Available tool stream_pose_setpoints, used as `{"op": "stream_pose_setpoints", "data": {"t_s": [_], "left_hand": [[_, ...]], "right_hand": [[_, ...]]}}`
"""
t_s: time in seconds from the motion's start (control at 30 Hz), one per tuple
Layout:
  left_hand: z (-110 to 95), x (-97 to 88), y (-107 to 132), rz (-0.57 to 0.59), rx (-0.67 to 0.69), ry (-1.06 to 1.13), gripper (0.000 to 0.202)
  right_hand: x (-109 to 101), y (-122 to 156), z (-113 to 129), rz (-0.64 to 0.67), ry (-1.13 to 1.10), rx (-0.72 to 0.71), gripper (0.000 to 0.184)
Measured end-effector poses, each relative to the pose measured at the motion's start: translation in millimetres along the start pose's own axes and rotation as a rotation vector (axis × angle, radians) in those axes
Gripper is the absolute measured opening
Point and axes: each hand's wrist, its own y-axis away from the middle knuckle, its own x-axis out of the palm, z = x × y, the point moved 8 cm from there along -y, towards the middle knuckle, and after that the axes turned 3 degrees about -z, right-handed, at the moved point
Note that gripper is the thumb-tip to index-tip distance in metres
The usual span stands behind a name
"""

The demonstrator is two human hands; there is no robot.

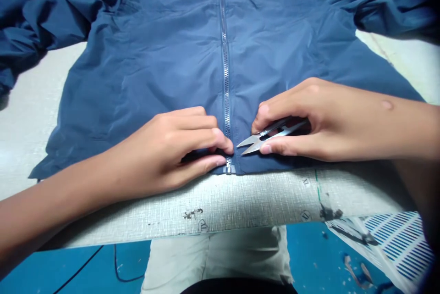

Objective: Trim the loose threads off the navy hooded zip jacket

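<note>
Left hand (pixel 172 147) pinches the navy nylon jacket (pixel 137 55) beside its metal zipper (pixel 225 78). Right hand (pixel 302 124) grips steel thread snips (pixel 271 137) nearby.

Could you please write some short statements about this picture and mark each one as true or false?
The right hand holds thread snips: true.
The left hand holds the snips: false, it grips the hem of the blue jacket beside the zipper.
The zipper is open: false, its teeth are closed along the visible length.
The blades of the snips point toward the zipper: true.
The jacket lies on a pale table: true.
</note>
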Motion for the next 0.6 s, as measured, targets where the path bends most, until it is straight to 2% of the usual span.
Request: {"op": "stream_pose_setpoints", "data": {"t_s": [0.1, 0.23, 0.37, 0.6], "left_hand": [[-3.6, 4.3, -1.1, 0.002, 0.071, -0.059, 0.018], [-3.4, 1.9, 0.0, 0.013, 0.110, -0.011, 0.015], [-2.1, 1.1, 1.6, 0.025, 0.129, -0.001, 0.015], [2.3, 0.0, 0.5, -0.035, 0.088, -0.059, 0.025]], "right_hand": [[-0.9, 0.3, 2.9, 0.008, 0.004, 0.032, 0.014], [-1.8, 0.9, 6.5, 0.008, -0.009, 0.037, 0.013], [0.4, 0.8, 4.0, 0.008, -0.008, -0.018, 0.014], [2.3, 1.1, 4.5, -0.014, 0.023, -0.052, 0.014]]}}
